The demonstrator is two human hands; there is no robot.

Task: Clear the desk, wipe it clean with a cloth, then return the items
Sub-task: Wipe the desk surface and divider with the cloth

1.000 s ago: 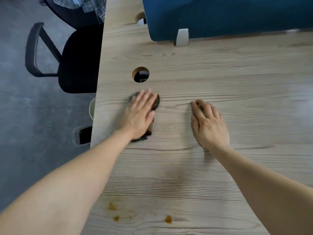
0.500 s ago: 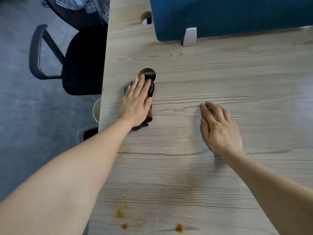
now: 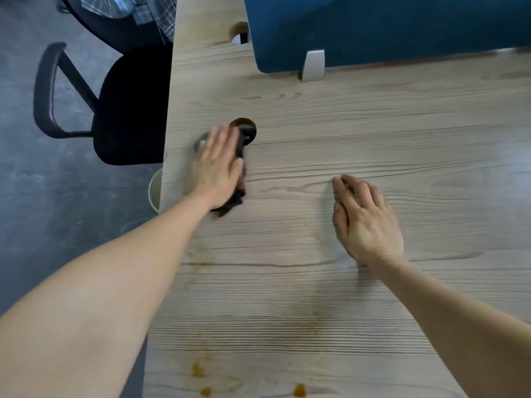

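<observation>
Two bare forearms reached up from the bottom corners of the frame across the wooden desk (image 3: 359,133). The left hand (image 3: 218,168), blurred, lay flat with straight fingers pressing a dark cloth (image 3: 234,201) onto the desk at centre left, just below the round cable hole (image 3: 243,124); the cloth showed only at the hand's right and lower edges. The right hand (image 3: 366,216) rested palm down right of centre, fingers loosely together and slightly bent, holding nothing, well apart from the left. Orange-brown stains (image 3: 299,391) dotted the desk's lower edge (three could be made out). A blue partition (image 3: 388,27) stood at the upper right, and a black chair (image 3: 129,107) at the upper left, beside the desk.
</observation>
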